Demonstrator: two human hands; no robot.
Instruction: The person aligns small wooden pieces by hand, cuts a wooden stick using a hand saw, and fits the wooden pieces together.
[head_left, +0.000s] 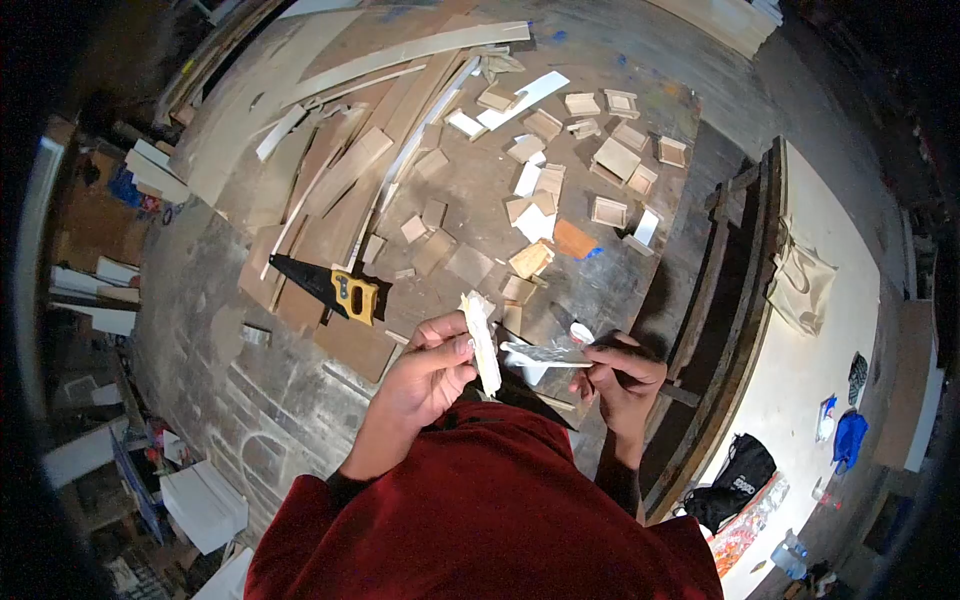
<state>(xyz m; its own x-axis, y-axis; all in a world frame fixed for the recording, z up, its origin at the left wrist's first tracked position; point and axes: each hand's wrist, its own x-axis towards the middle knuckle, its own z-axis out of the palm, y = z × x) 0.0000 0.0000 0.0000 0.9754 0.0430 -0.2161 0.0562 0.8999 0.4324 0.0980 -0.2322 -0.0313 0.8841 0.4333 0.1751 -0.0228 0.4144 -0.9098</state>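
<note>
My left hand (425,375) is closed on a small wooden piece (482,345), which stands nearly upright and has white, paste-like stuff along its face. In my right hand (625,385) a thin flat strip (548,356) is pinched between thumb and fingers. The strip lies almost level, its whitish tip close to the wooden piece; whether the two touch I cannot tell. Beyond the strip is a small white round thing (580,332). Past my hands, a yellowish block (531,260) and an orange-brown block (575,239) lie among several small wooden boxes (608,211).
A handsaw (345,297) with a yellow handle lies left of my hands. Long boards and strips (350,170) are piled at the upper left. To the right runs a pale bench (830,260) bearing a cloth bag (803,285) and a black bag (738,480).
</note>
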